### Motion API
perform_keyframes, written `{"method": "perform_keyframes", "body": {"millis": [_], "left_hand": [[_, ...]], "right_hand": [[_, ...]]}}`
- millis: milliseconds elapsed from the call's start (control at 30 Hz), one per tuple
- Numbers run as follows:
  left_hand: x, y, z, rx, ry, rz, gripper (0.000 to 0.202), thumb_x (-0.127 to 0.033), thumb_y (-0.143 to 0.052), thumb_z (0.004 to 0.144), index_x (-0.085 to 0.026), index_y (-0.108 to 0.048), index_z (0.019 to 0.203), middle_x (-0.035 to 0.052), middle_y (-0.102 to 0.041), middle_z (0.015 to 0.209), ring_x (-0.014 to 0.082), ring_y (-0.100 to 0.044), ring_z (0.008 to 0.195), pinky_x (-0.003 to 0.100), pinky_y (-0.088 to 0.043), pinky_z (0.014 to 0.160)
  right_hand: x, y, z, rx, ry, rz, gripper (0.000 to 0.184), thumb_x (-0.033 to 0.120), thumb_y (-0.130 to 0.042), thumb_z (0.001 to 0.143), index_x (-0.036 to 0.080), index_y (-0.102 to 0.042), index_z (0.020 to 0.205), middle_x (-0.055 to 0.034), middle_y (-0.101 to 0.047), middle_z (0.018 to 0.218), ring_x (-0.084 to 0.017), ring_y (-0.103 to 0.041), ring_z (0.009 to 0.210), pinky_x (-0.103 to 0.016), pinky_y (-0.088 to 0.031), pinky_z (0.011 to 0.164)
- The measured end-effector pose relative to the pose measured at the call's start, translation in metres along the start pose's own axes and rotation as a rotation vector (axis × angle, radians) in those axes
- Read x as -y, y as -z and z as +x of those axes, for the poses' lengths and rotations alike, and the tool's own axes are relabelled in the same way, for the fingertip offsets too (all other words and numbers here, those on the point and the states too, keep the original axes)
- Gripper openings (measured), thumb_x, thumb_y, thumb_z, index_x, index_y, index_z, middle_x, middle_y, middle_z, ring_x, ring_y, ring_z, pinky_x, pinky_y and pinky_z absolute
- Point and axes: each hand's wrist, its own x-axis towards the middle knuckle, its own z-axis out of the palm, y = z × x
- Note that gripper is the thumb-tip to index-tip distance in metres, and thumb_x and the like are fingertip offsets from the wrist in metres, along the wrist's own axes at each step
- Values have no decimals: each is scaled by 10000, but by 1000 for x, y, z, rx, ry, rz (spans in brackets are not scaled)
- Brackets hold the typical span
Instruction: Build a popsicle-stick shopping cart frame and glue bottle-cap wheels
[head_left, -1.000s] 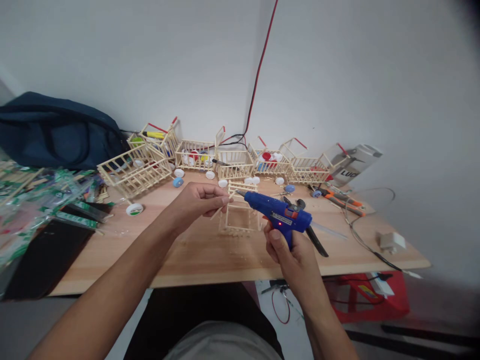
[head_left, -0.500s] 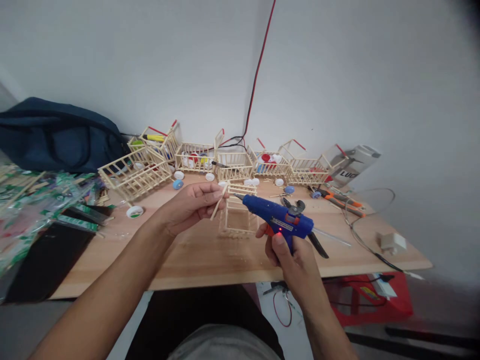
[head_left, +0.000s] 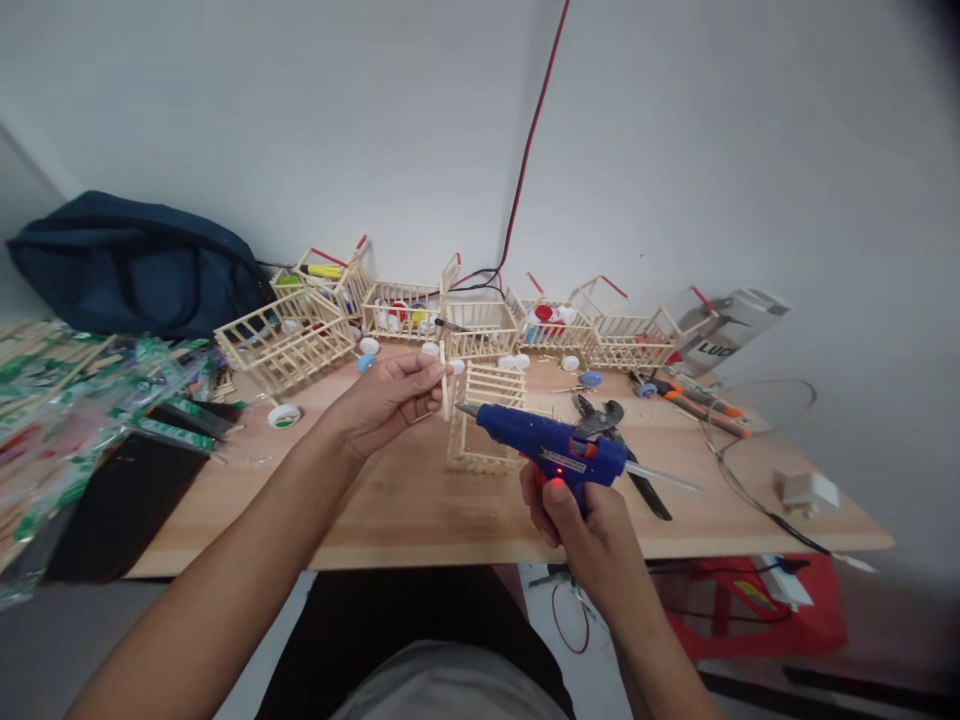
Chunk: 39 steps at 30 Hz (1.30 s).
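Observation:
My left hand [head_left: 386, 398] pinches a thin wooden stick [head_left: 444, 380] and holds it nearly upright over the wooden table [head_left: 420, 510]. My right hand [head_left: 577, 525] grips the handle of a blue hot glue gun [head_left: 551, 445]. Its metal tip points left and sits just below the lower end of the stick. A red light glows on the gun's handle. Right behind the gun stands a small open crate of wooden sticks [head_left: 487, 420].
A row of finished stick baskets [head_left: 480, 325] with bottle caps lines the wall. A dark blue bag [head_left: 135, 265] and plastic packets [head_left: 67, 400] lie at left. Pliers [head_left: 694, 398], cables and a white adapter [head_left: 806, 490] lie at right. A red stool [head_left: 750, 600] stands under the table.
My left hand has turned the stick from slanted to nearly upright. The glue gun has dropped a little and its tip now reaches the stick's lower end.

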Motion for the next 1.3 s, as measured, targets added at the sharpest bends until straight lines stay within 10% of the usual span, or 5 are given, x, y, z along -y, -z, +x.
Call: {"method": "perform_keyframes", "body": {"millis": [1300], "left_hand": [[0,4,1,-14,10,-66,188,-190,-825,696,-77,-678,725,10,-639,622,53,-585,570,137,-525,578]], "right_hand": [[-9,3,1,44,56,-202,413,539,-482,907,152,-588,807,24,-437,561,-100,-352,488,-216,-271,419]]}}
